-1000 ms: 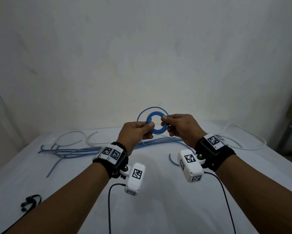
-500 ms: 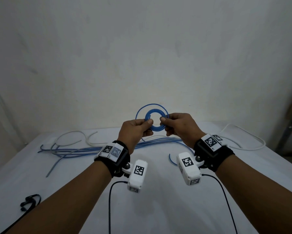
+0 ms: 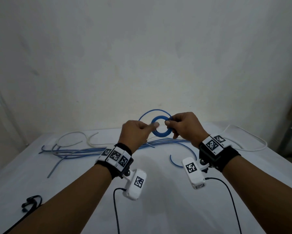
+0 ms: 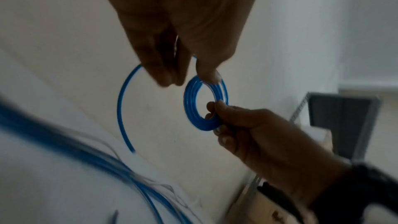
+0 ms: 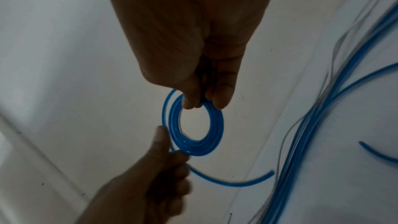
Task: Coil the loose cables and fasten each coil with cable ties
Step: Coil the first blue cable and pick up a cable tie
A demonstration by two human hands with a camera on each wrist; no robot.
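A small blue cable coil is held upright in the air above the white table. My right hand pinches its right side between thumb and fingers. My left hand is at its left side, with the thumb lying on the coil and the curled fingers holding the loose tail. That tail arcs free around the coil and ends in the air.
Several loose blue and white cables lie across the back of the table. A white cable loops at the right, and a short blue end curls near my right wrist. A black cord lies front left. A wall stands close behind.
Both hands have risen slightly with the coil. My left thumb has shifted over the coil's left edge, and the loose tail has swung further round the top.
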